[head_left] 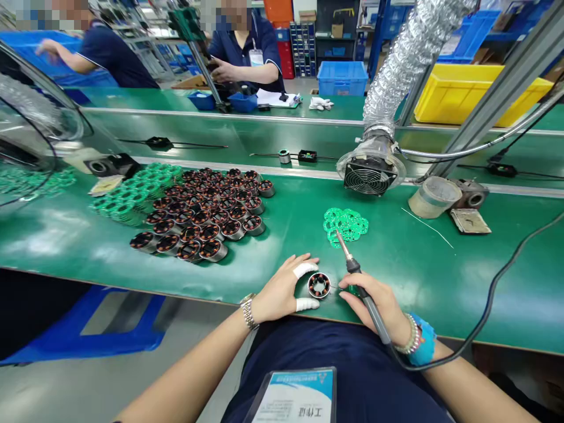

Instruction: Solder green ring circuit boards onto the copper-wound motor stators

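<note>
Near the table's front edge sits one motor stator (319, 285), a metal ring with copper windings. My left hand (286, 288), with white wraps on thumb and index finger, curves around its left side, fingers apart. On the right, my right hand (374, 299) is closed on a soldering iron (362, 288), whose tip points up and left toward a pile of green ring-shaped boards (346, 226). Its thumb and index finger come close to the stator's right side, where a thin wire shows. A bit of green is partly hidden beside those fingers.
Many stators (211, 214) stand in rows at left, beside stacked green boards (136, 191). A fume duct fan (370, 176) hangs at the back. A round tub (434, 197) stands right. The iron's cable (484, 311) crosses the right side. Two people work across the bench.
</note>
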Motion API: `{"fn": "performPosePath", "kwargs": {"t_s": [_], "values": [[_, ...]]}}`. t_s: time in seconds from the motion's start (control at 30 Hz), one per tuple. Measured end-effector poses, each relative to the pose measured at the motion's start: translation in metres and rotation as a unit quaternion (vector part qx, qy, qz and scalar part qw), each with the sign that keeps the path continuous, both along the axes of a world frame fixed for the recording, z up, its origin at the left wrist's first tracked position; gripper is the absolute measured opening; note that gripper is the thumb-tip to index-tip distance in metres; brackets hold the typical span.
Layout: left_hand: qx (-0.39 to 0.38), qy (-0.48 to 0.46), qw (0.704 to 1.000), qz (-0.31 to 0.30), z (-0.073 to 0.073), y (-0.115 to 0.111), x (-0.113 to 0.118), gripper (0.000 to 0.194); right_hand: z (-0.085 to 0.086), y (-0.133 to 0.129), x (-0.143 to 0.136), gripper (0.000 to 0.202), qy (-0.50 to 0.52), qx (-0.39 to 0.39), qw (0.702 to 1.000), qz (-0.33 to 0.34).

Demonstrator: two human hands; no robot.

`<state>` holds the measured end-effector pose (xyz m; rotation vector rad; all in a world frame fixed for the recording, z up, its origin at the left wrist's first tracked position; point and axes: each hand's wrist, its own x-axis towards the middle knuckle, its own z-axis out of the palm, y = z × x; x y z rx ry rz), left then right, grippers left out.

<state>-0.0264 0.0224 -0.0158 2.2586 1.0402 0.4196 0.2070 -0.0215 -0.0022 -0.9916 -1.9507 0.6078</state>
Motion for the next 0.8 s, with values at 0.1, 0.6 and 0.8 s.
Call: {"fn": "performPosePath", "kwargs": {"t_s": [0.1,0.6,0.8], "values": [[-0.021,-0.026,0.999,-0.006,0.003,0.001,0.009,0.050,0.001,0.003,-0.004,0.015,0.012,-0.008,1.000,-0.010],[-0.016,-0.125,0.992,0.009,0.020,-0.021,0.037,0.037,-0.016,-0.008,0.010,0.022,-0.072,-0.047,0.996,-0.021],[-0.047,-0.161,0.986,0.006,0.009,-0.006,0.030,0.041,-0.004,-0.016,0.045,0.015,-0.011,-0.029,0.997,-0.066]]}}
